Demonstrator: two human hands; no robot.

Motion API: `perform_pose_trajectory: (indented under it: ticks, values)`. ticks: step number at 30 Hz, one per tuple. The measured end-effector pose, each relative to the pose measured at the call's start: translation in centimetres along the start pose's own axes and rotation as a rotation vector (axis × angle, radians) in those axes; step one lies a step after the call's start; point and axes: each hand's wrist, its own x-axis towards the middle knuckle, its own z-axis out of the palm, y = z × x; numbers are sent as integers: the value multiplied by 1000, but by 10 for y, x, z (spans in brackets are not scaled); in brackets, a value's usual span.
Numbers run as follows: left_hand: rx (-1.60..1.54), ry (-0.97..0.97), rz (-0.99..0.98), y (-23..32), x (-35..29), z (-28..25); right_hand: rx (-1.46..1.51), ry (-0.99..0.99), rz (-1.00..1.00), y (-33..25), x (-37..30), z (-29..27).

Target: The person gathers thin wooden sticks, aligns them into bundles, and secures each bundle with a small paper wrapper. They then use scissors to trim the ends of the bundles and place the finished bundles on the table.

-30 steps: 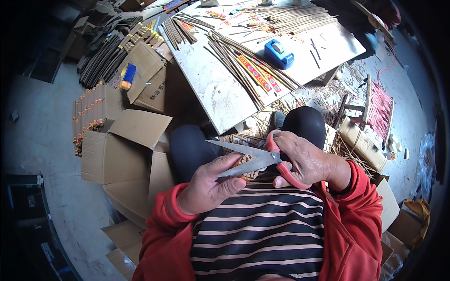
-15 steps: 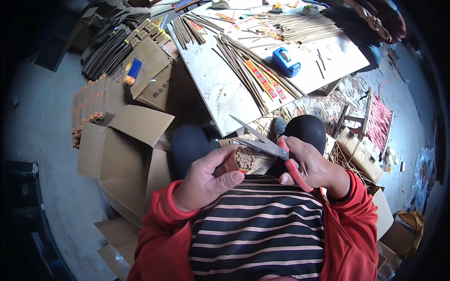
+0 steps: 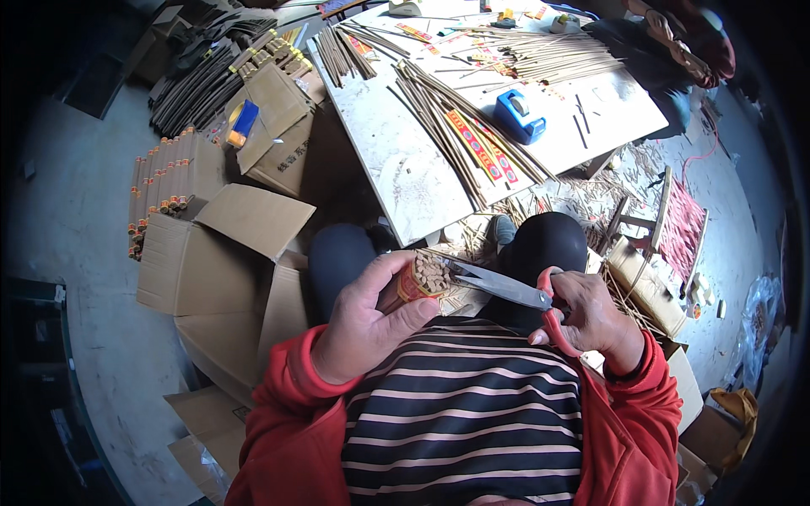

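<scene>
My left hand point(image 3: 369, 305) is wrapped round a bundle of brown sticks point(image 3: 432, 275) with a red and yellow paper band near its end. The cut-looking ends of the sticks face up and to the right, above my lap. My right hand point(image 3: 589, 312) grips scissors point(image 3: 506, 287) by their red handles. The scissor blades point left, nearly together, and their tips are beside the bundle's end; whether they touch it I cannot tell.
Ahead, a white table point(image 3: 380, 160) carries loose brown sticks point(image 3: 439, 126), red labels point(image 3: 481, 148) and a blue tape dispenser point(image 3: 519, 116). An open cardboard box point(image 3: 219, 270) stands at my left, near stacked bundles point(image 3: 160, 185). A stool point(image 3: 679, 223) is at right; another person point(image 3: 675, 42) sits beyond the table.
The scissors have moved right and down from above the bundle, and their blades have come closer together. My left hand has tipped the bundle slightly.
</scene>
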Motion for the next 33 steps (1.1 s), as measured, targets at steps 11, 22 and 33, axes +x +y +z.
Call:
perform_pose_trajectory:
  ticks: [11,22,33]
  values:
    - [0,-46,-65,7,0,2,-52,5,-67,4,-6,2]
    - [37,-142,29,1,-1,1,-11,-25,-23,7,3,6]
    - [-22,-247,-76,-2,-2,-2,3,-70,-93,2,28,20]
